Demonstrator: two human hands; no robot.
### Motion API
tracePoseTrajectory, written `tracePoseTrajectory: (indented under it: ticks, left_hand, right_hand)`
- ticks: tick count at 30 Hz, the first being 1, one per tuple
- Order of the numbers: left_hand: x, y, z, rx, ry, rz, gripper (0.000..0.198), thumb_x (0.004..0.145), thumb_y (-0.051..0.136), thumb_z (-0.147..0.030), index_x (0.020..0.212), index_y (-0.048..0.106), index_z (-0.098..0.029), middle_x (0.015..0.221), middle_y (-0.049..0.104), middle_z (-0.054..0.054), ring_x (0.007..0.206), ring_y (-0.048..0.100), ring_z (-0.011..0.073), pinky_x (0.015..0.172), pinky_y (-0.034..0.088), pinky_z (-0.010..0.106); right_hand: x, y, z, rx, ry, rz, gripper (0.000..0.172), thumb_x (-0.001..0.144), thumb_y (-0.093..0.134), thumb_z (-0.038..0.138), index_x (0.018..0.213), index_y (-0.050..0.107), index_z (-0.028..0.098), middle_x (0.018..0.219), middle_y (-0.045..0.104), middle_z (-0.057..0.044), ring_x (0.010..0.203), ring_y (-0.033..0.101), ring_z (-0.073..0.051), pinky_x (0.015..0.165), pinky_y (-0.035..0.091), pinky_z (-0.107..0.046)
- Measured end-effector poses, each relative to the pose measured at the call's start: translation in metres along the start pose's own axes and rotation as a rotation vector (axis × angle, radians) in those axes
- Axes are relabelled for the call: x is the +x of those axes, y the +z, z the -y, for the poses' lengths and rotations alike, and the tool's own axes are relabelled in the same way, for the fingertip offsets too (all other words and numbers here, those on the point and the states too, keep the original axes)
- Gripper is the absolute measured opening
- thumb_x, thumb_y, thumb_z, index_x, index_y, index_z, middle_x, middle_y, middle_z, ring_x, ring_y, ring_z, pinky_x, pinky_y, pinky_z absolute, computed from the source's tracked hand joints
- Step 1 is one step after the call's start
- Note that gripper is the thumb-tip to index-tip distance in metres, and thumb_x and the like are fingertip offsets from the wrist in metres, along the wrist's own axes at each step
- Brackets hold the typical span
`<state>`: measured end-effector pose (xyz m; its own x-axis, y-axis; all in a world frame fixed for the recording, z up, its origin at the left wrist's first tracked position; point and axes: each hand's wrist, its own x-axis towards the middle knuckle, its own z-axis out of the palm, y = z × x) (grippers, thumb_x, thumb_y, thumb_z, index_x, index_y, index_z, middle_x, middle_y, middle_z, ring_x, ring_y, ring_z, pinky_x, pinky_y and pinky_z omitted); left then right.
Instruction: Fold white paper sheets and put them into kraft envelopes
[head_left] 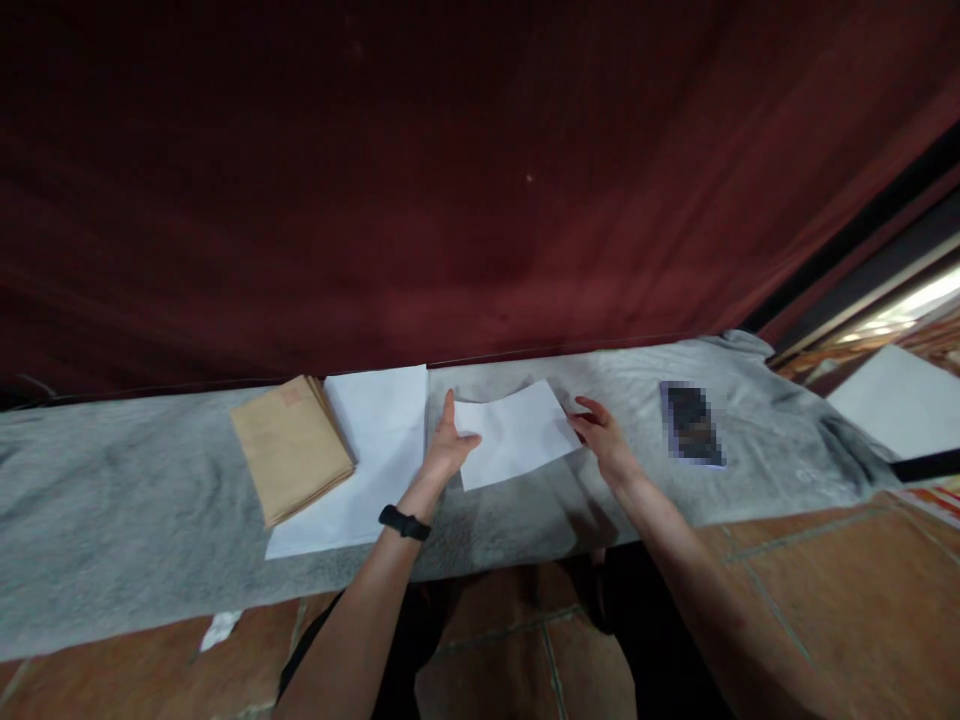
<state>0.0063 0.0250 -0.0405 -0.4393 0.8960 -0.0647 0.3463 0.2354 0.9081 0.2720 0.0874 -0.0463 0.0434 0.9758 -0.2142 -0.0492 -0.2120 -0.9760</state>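
Observation:
A folded white sheet of paper [516, 433] lies on a grey cloth [135, 480] that covers a long low surface. My left hand [447, 441], with a black band on its wrist, rests against the sheet's left edge, fingers stretched out and thumb on the paper. My right hand [604, 438] is at the sheet's right edge, fingers curled onto the corner. To the left lie a stack of white sheets [373, 445] and a pile of brown envelopes [291, 446] partly on top of it.
A dark phone-like object [691, 424] lies on the cloth to the right. A dark red curtain [450, 180] hangs behind the surface. Another white sheet [904, 400] is at the far right. Terracotta floor tiles [825, 590] lie below.

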Motion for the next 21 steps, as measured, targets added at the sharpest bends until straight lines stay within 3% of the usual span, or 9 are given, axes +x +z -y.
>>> tracePoseTrajectory:
  ticks: [4,8,11,14,17,21]
  left_hand:
    - [-0.002,0.000,-0.007,0.227,-0.005,0.083,0.107,0.071,0.074,-0.009,0.163,0.021,-0.022,0.109,0.075,0.010,0.101,0.072,0.0314,0.096,0.055,0.043]
    - [-0.007,0.004,-0.011,0.383,0.103,0.059,0.097,0.075,0.068,-0.007,0.161,0.027,-0.024,0.121,0.070,0.012,0.109,0.068,0.0320,0.098,0.053,0.042]
    - [-0.008,0.007,-0.011,0.442,0.103,0.071,0.091,0.077,0.065,-0.007,0.160,0.030,-0.025,0.131,0.062,0.014,0.112,0.067,0.0298,0.102,0.052,0.042]
    - [-0.011,0.007,-0.013,0.484,0.134,0.072,0.088,0.078,0.062,-0.006,0.159,0.032,-0.024,0.145,0.051,0.015,0.117,0.065,0.0285,0.106,0.050,0.042]
    - [-0.018,0.005,-0.018,0.528,0.188,0.045,0.083,0.079,0.059,-0.004,0.157,0.035,-0.022,0.157,0.038,0.016,0.126,0.060,0.0301,0.109,0.048,0.043]
    - [-0.032,0.016,-0.024,0.658,0.313,-0.057,0.068,0.087,0.054,-0.010,0.153,0.041,-0.017,0.167,0.025,0.018,0.150,0.033,0.0381,0.120,0.030,0.057]
  right_hand:
    - [0.000,-0.007,-0.008,-0.426,-0.188,0.062,0.051,0.075,0.064,0.030,0.124,0.061,0.018,0.077,0.068,0.000,0.059,0.059,-0.016,0.059,0.048,-0.030]
    - [-0.007,-0.002,-0.009,-0.880,-0.553,0.014,0.046,0.089,0.052,0.023,0.134,0.061,0.017,0.114,0.069,-0.014,0.099,0.066,-0.028,0.091,0.053,-0.044]
    - [-0.017,0.016,-0.010,-1.013,-0.740,0.149,0.046,0.099,0.044,0.026,0.141,0.057,0.017,0.138,0.062,-0.016,0.126,0.057,-0.030,0.109,0.046,-0.048]
    - [-0.029,0.037,-0.017,-1.137,-0.815,0.294,0.049,0.105,0.037,0.032,0.149,0.050,0.018,0.158,0.046,-0.012,0.144,0.043,-0.028,0.118,0.037,-0.048]
    - [-0.039,0.052,-0.027,-1.250,-0.843,0.357,0.051,0.106,0.037,0.039,0.154,0.045,0.020,0.164,0.037,-0.010,0.150,0.035,-0.029,0.122,0.029,-0.050]
    - [-0.042,0.059,-0.035,-1.310,-0.811,0.318,0.051,0.107,0.034,0.040,0.155,0.044,0.022,0.162,0.039,-0.009,0.150,0.036,-0.028,0.123,0.027,-0.051]
